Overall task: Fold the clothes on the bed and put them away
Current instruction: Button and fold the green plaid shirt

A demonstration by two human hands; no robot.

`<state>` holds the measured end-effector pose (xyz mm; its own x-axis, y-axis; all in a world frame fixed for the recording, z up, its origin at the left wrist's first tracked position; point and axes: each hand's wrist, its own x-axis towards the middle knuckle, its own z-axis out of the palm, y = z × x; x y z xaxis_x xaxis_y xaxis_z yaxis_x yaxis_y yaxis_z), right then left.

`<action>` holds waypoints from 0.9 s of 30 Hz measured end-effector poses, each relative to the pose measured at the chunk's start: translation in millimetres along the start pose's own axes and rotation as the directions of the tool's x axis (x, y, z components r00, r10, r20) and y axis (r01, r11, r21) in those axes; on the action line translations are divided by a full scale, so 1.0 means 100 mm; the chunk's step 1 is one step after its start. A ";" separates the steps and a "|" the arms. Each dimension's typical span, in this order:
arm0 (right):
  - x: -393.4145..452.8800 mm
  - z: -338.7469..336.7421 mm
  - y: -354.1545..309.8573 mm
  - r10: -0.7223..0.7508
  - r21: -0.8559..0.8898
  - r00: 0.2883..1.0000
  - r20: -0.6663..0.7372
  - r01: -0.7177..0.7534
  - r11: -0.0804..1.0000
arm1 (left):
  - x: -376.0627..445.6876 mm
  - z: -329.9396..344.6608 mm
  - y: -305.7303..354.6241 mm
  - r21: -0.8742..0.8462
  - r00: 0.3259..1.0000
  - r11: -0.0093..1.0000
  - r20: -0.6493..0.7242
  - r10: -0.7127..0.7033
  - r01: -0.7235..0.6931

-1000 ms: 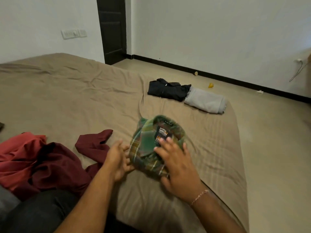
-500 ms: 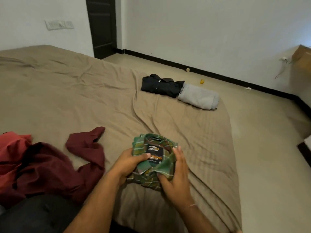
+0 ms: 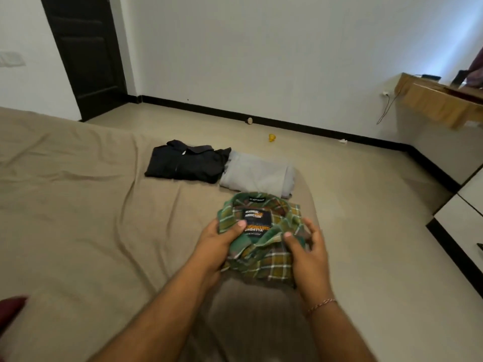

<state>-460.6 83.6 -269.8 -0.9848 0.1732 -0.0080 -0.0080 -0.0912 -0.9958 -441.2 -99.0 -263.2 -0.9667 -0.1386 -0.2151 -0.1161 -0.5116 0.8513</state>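
Observation:
A folded green plaid shirt [image 3: 264, 246] with a dark label at its collar is held just above the tan bed [image 3: 78, 218], near its far right corner. My left hand [image 3: 217, 246] grips the shirt's left side, thumb on top. My right hand [image 3: 308, 254] grips its right side, fingers curled round the edge. Just beyond lie a folded black shirt [image 3: 185, 164] and a folded grey garment [image 3: 257, 176], side by side on the bed. A scrap of maroon cloth [image 3: 10, 308] shows at the lower left edge.
A dark door [image 3: 86, 53] stands at the back left. Beige floor runs past the bed, with a small yellow object [image 3: 272, 137] and a brown one [image 3: 250, 120] near the baseboard. A cloth-covered shelf [image 3: 439, 100] and white cabinet [image 3: 467, 205] stand on the right.
Both hands have taken hold of the folded plaid shirt and carried it forward and right, close to the black and grey garments. The view turned right, so the red clothes mostly left the frame.

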 end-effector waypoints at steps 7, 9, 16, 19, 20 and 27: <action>1.70 -0.17 0.15 -0.152 -0.517 0.985 -0.081 0.089 0.851 | 1.82 0.66 -0.24 0.396 0.984 0.918 -0.158 0.078 -0.009; 1.72 -0.16 0.27 -0.262 -0.680 0.958 -0.117 0.115 0.724 | 1.98 0.60 -0.43 0.718 0.914 0.696 -0.277 0.296 -0.008; 1.80 0.03 0.77 -0.279 -0.912 0.946 0.168 0.256 0.319 | 2.12 0.54 -0.85 0.937 0.918 0.112 0.291 0.268 -0.330; 1.84 -0.04 0.98 -0.258 -0.924 0.957 0.131 0.212 0.317 | 2.21 0.51 -0.97 0.951 0.936 0.052 0.289 0.199 -0.305; 1.82 -0.03 1.01 -0.263 -0.932 0.955 0.136 0.213 0.292 | 2.22 0.48 -0.99 0.950 0.941 0.066 0.292 0.169 -0.306; 1.53 -0.01 0.47 -0.253 -0.878 0.954 0.162 0.256 0.405 | 1.75 0.31 -0.46 0.719 0.965 0.645 0.228 0.132 -0.258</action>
<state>-611.8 107.3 -318.1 -0.9654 0.0296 0.2590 -0.1035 0.8683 -0.4851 -612.5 -73.1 -325.3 -0.9999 -0.0080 0.0142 0.0109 0.3158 0.9488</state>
